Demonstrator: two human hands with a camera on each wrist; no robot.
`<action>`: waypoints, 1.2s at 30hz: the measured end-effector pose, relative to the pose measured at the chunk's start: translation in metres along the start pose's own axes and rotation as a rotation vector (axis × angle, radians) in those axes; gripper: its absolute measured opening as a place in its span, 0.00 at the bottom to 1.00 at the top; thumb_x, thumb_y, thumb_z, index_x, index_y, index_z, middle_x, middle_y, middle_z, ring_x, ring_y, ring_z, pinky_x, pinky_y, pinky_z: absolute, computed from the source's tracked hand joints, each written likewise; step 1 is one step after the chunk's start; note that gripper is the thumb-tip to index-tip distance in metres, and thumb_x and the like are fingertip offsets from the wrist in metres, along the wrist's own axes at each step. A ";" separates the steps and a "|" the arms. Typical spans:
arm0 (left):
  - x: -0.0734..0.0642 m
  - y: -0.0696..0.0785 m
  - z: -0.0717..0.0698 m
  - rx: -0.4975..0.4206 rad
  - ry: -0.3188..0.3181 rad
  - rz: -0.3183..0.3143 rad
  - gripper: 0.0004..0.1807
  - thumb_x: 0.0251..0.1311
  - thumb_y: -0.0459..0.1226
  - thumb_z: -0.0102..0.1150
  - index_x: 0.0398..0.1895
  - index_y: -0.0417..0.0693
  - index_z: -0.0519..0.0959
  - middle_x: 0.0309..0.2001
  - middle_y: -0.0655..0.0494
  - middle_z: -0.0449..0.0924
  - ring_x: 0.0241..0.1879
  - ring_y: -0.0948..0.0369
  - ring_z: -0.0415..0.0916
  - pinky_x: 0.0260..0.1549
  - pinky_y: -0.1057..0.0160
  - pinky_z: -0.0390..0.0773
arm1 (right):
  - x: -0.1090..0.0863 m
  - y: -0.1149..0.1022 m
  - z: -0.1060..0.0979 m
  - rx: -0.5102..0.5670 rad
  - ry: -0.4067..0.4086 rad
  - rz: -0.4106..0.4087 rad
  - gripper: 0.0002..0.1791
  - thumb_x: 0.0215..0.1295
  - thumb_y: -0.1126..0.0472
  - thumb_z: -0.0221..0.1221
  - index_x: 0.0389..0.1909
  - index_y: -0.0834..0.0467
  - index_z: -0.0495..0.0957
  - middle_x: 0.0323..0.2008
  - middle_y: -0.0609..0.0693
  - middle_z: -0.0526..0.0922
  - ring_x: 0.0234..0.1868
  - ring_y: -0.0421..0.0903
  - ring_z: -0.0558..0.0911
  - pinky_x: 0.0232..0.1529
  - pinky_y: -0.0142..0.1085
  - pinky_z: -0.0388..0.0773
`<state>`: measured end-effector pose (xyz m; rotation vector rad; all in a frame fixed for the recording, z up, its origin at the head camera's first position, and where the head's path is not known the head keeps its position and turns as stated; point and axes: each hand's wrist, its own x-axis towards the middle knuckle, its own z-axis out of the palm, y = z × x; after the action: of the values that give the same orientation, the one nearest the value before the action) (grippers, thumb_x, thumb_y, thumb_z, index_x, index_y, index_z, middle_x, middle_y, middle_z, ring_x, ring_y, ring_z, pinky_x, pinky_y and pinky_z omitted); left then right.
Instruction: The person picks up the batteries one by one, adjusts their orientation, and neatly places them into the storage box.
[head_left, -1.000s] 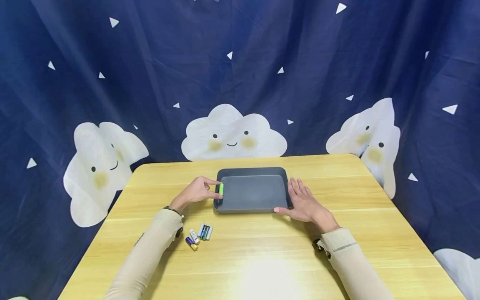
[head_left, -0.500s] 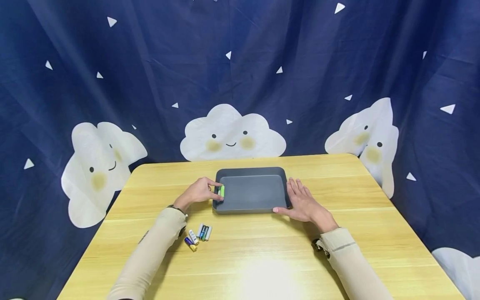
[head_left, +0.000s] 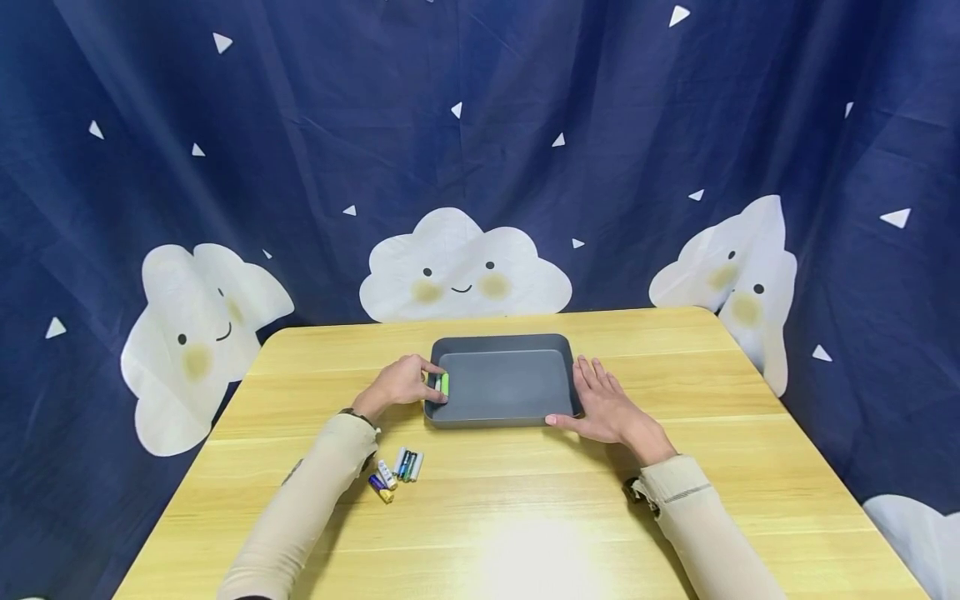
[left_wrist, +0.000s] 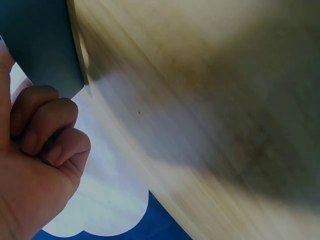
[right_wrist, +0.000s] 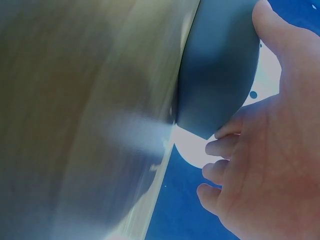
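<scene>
A dark grey rectangular tray sits on the wooden table, towards its far side. Inside its left end, my left hand pinches a bright green battery between thumb and index finger, one at each end. A paler strip shows right beside the battery on its left, partly hidden by the fingers. In the left wrist view the other fingers curl towards the palm, outside the tray wall. My right hand rests against the tray's right end, fingers straight, thumb at the near corner.
Several batteries lie on the table in front of the tray's left side: a close row of grey and dark ones, a white one and a purple-and-yellow one. A blue curtain hangs behind the table.
The left hand has lowered the green battery slightly and shifted it a little right inside the tray's left end. The right hand has stayed in place.
</scene>
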<state>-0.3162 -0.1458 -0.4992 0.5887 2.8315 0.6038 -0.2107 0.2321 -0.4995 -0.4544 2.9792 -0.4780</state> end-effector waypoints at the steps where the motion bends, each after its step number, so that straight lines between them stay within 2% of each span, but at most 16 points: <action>1: 0.000 0.001 -0.001 0.007 0.000 -0.003 0.31 0.49 0.52 0.79 0.58 0.55 0.87 0.45 0.51 0.90 0.24 0.61 0.66 0.24 0.64 0.63 | 0.000 0.000 0.000 0.000 -0.001 0.001 0.66 0.65 0.24 0.55 0.80 0.72 0.43 0.82 0.68 0.39 0.83 0.69 0.39 0.80 0.64 0.43; 3: -0.001 0.004 -0.002 0.016 0.001 -0.006 0.31 0.49 0.52 0.80 0.58 0.55 0.87 0.57 0.48 0.87 0.27 0.60 0.67 0.25 0.64 0.63 | -0.001 0.000 0.000 0.002 -0.003 0.001 0.66 0.65 0.24 0.55 0.80 0.72 0.43 0.82 0.68 0.38 0.83 0.69 0.39 0.80 0.64 0.43; 4: -0.001 0.004 -0.002 0.018 -0.004 -0.009 0.31 0.49 0.51 0.80 0.58 0.55 0.87 0.58 0.48 0.86 0.26 0.59 0.67 0.25 0.63 0.62 | -0.001 0.000 0.000 0.005 -0.004 0.000 0.66 0.65 0.24 0.55 0.80 0.72 0.43 0.82 0.68 0.38 0.83 0.69 0.39 0.80 0.64 0.43; 8: 0.000 0.004 -0.002 0.036 -0.011 -0.009 0.31 0.49 0.51 0.79 0.58 0.54 0.87 0.58 0.48 0.86 0.24 0.60 0.64 0.24 0.63 0.60 | -0.001 -0.001 0.000 0.010 -0.014 0.004 0.66 0.65 0.24 0.55 0.81 0.71 0.42 0.83 0.68 0.38 0.83 0.69 0.39 0.81 0.63 0.42; 18: 0.003 0.004 -0.002 0.069 -0.021 -0.024 0.32 0.49 0.53 0.79 0.59 0.54 0.86 0.56 0.50 0.86 0.30 0.59 0.69 0.27 0.62 0.65 | -0.001 -0.001 -0.001 0.011 -0.013 -0.002 0.66 0.65 0.24 0.55 0.81 0.72 0.42 0.82 0.69 0.39 0.83 0.69 0.40 0.80 0.63 0.43; 21: 0.002 0.005 -0.002 0.073 -0.026 -0.027 0.32 0.49 0.52 0.79 0.59 0.54 0.86 0.52 0.52 0.87 0.31 0.59 0.70 0.28 0.62 0.65 | 0.000 -0.001 0.000 0.002 -0.013 -0.005 0.66 0.65 0.24 0.55 0.81 0.71 0.42 0.82 0.68 0.38 0.83 0.67 0.40 0.81 0.62 0.43; 24: 0.002 0.006 -0.002 0.076 -0.037 -0.034 0.33 0.50 0.52 0.79 0.60 0.54 0.85 0.44 0.54 0.86 0.28 0.59 0.68 0.27 0.62 0.64 | 0.000 0.000 0.000 -0.003 -0.004 -0.014 0.66 0.65 0.24 0.55 0.80 0.72 0.42 0.82 0.69 0.38 0.83 0.68 0.40 0.81 0.62 0.42; 29: 0.002 0.007 -0.003 0.089 -0.051 -0.037 0.33 0.51 0.52 0.78 0.62 0.53 0.84 0.30 0.57 0.77 0.27 0.59 0.65 0.27 0.62 0.63 | 0.000 0.000 0.001 -0.010 0.008 -0.021 0.66 0.65 0.25 0.56 0.80 0.73 0.44 0.82 0.70 0.39 0.83 0.68 0.41 0.81 0.62 0.44; 36: 0.000 0.008 -0.003 0.082 -0.042 -0.027 0.33 0.52 0.51 0.78 0.62 0.53 0.84 0.25 0.59 0.71 0.26 0.60 0.65 0.28 0.62 0.63 | 0.000 0.000 0.000 -0.001 0.006 -0.015 0.67 0.64 0.24 0.56 0.80 0.74 0.43 0.82 0.70 0.38 0.83 0.68 0.40 0.81 0.61 0.43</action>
<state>-0.3139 -0.1399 -0.4926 0.5697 2.8306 0.4675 -0.2105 0.2319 -0.4992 -0.4760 2.9840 -0.4798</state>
